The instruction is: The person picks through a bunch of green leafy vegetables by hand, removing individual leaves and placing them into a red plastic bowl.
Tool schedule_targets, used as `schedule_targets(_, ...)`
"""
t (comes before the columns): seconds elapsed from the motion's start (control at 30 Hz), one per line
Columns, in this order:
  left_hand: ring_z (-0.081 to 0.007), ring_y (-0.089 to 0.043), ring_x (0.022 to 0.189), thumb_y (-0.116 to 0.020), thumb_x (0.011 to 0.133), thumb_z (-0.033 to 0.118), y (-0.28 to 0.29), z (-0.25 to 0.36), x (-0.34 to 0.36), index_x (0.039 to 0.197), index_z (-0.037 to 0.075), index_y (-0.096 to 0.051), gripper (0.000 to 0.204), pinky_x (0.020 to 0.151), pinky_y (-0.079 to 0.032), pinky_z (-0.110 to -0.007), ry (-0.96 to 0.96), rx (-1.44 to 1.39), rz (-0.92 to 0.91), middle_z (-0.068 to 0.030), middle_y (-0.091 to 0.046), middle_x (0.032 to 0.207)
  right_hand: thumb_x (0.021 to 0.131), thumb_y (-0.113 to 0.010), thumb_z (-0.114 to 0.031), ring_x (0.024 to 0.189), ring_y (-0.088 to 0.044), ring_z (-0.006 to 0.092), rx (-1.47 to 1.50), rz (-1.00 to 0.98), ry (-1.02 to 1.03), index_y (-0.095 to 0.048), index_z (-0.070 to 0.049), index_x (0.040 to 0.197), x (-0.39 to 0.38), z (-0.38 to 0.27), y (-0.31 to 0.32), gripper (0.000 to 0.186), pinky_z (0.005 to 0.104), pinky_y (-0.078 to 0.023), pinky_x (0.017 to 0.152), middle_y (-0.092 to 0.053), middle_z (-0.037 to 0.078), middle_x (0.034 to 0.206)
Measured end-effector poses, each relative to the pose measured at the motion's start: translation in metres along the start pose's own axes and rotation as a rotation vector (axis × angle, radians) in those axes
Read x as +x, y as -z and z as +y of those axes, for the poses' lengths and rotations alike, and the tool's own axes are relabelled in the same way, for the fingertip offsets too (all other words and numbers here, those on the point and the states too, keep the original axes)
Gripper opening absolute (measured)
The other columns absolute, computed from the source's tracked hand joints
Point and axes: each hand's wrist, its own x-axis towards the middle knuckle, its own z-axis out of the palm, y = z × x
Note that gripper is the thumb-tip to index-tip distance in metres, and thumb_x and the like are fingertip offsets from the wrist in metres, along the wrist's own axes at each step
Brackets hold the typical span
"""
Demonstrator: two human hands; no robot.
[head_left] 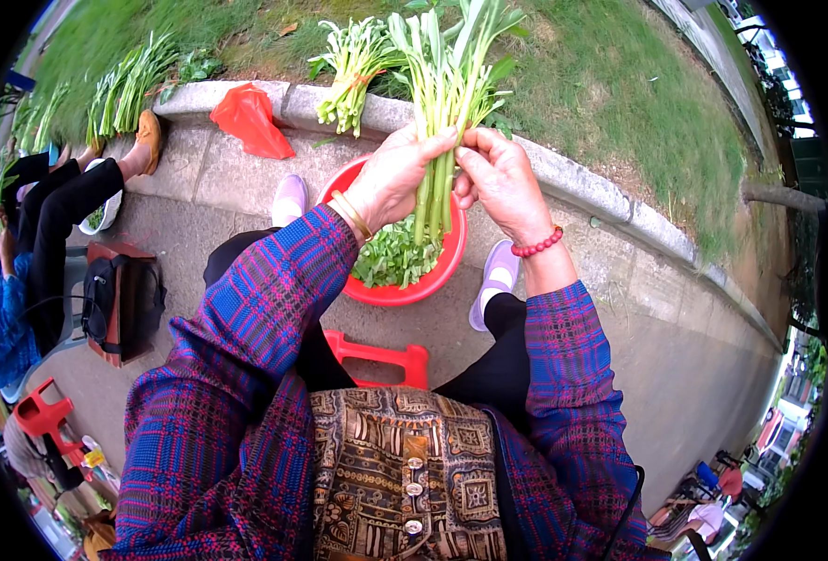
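Observation:
A bunch of long-stemmed leafy greens (442, 89), which look like water spinach, is held upright over a red basin (450, 266). My left hand (397, 178) is closed round the stems, its thumb across them. My right hand (507, 182) pinches at the right side of the same bunch, thumb against fingers; which stem it grips is hard to see. The stem ends hang down into the basin. Picked green leaves (391, 257) lie in the basin, between my feet.
A tied bunch of greens (353, 75) and a red plastic bag (249, 120) lie on the stone curb (578, 178). A red stool (400, 360) stands close before me. On the left are a black bag (110, 299) and a seated person (7, 313) holding greens.

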Motion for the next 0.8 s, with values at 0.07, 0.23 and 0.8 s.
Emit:
schedule_targets(0.07,-0.0175,-0.063,0.079,-0.054,0.096,0.022,0.000,-0.002,0.001,0.120,0.004,-0.054,0.030,0.068,-0.055,-0.033,-0.023,0.011,0.035,-0.0073,-0.063,0.097,0.091,-0.057,-0.010,0.058,-0.055,0.0055,-0.018,-0.004,0.002,-0.060,0.001,0.108,-0.002,0.000,-0.003,0.020,0.0202,-0.048,0.046,-0.061,0.002,0.081)
schedule_targets(0.23,-0.0173,-0.064,0.089,-0.056,0.095,0.020,-0.003,-0.003,0.001,0.120,0.004,-0.055,0.030,0.072,-0.056,-0.033,-0.032,-0.004,0.151,-0.0089,-0.064,0.104,0.089,-0.061,-0.011,0.059,-0.055,0.0041,-0.037,-0.033,0.073,-0.058,0.000,0.111,-0.002,0.001,-0.003,0.024,0.0182,-0.045,0.048,-0.063,0.002,0.084)
schedule_targets(0.8,-0.0221,-0.065,0.085,-0.050,0.097,0.015,0.004,-0.001,0.005,0.116,0.003,-0.054,0.023,0.076,-0.057,-0.036,-0.100,-0.032,0.333,-0.0108,-0.063,0.098,0.085,-0.062,-0.001,0.059,-0.054,0.0030,0.043,0.037,0.050,-0.062,0.002,0.107,-0.002,0.014,-0.013,0.022,0.0191,-0.043,0.051,-0.065,0.001,0.081)
